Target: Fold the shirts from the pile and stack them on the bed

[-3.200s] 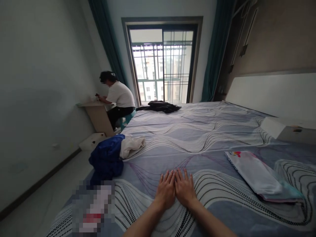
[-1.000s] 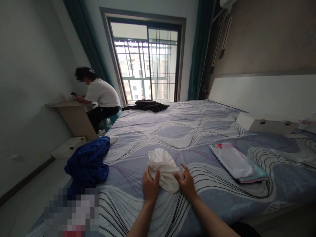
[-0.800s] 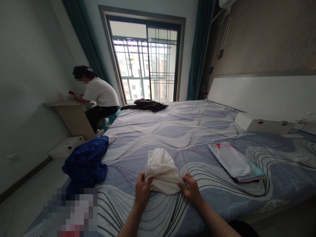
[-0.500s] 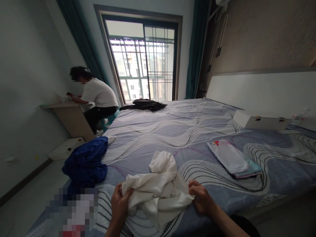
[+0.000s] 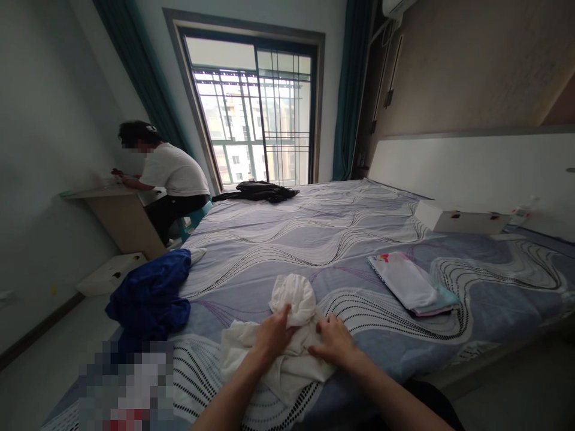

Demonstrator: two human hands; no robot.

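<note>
A crumpled white garment (image 5: 287, 326) lies near the front edge of the bed (image 5: 341, 239), which has a grey-blue wavy-patterned cover. My left hand (image 5: 272, 333) rests on its middle, fingers curled into the cloth. Just to the right, my right hand (image 5: 331, 341) presses on the same garment with its fingers bent and pinching the fabric. Both forearms reach in from the bottom of the view.
A blue garment (image 5: 150, 294) is heaped at the bed's left edge. A folded white cloth (image 5: 411, 284) lies to the right, a black garment (image 5: 256, 190) at the far end. A white box (image 5: 462, 220) sits by the headboard. Another person (image 5: 168, 176) sits at a small desk (image 5: 117, 212) by the window.
Both hands lay flat on the bare cover at first. The white garment then came into them and was pulled open toward me. Now both hands have moved inward onto its middle.
</note>
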